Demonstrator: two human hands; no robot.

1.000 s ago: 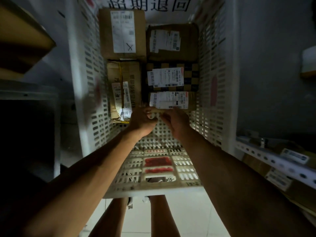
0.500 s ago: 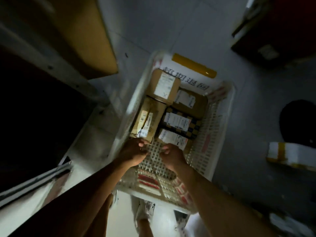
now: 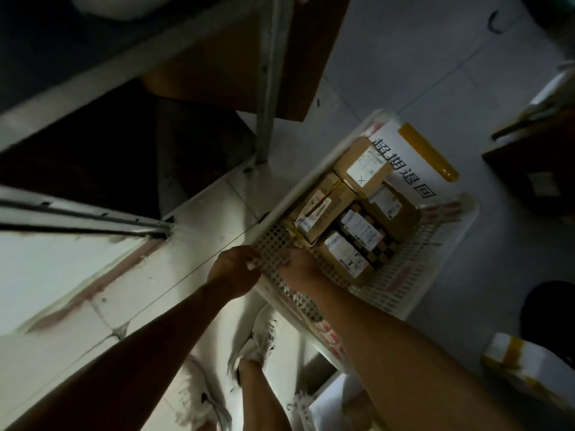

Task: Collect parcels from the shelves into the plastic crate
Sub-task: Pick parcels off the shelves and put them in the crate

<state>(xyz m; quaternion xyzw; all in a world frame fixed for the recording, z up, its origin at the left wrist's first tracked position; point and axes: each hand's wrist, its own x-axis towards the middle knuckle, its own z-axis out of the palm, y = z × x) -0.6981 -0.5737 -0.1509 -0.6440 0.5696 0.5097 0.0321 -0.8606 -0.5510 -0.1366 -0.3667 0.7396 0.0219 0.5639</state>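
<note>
With both hands, left (image 3: 234, 273) and right (image 3: 301, 269), clenched on the near wall of the crate (image 3: 413, 293) holding five parcels (image 3: 343, 258), I'm hauling it; next, probably another shelf (image 3: 77, 213).

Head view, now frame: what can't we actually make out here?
- Left hand and right hand: fingertips hidden by the crate wall, so the grip is unclear.
- Parcel labels: too small and blurred to read.
- Crate floor: covered by parcels.
- Shelf interior at left: too dark to see any contents.
- White package at right: cut off by the frame edge.
</note>
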